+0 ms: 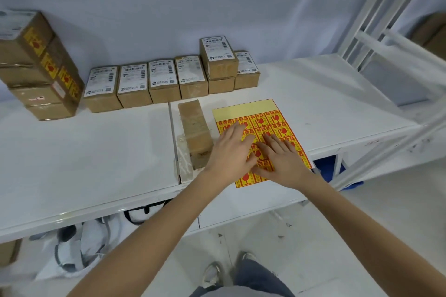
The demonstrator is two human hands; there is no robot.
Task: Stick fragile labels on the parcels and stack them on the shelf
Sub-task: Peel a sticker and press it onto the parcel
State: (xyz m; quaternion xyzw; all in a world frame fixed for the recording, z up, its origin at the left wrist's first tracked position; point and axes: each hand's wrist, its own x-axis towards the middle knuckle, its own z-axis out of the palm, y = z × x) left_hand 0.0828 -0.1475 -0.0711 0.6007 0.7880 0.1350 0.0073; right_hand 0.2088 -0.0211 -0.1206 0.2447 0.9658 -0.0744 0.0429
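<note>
While both hands press label sheet, stickers read 易碎品.

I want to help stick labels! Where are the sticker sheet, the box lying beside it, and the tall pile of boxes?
sticker sheet [275, 120]: head view, printed upper part.
box [196, 128]: head view, top face.
tall pile of boxes [36, 65]: head view, side face.

Bare forearms without sleeves, blue jeans, a grey top's hem, and pale sneakers.
</note>
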